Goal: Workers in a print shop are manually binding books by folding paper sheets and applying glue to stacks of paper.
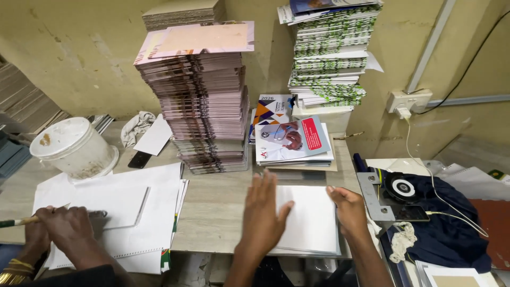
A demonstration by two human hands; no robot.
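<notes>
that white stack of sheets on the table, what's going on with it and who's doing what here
The person presses both hands on the white stack at the table's front edge: left hand flat on top, right hand at its right side. At the left, a co-worker's hands hold a brush over loose white sheets, beside a white bucket. Tall stacks of booklets stand behind.

Tall stack of pink-edged booklets [204,101] rising mid-tabletop [215,199], brown cardboard sheets [183,11] piled behind it. To its right, a green-and-white booklet stack [329,53] leaning against the yellow wall [79,48]. Between the two, a low pile of printed covers [292,141]. Far left, a stained white plastic bucket [74,146]; beside it a crumpled rag [135,127] and a black phone [139,159]. On the right, a wall socket [406,101] with a white cable [425,175] trailing down over dark blue cloth [451,234].
</notes>
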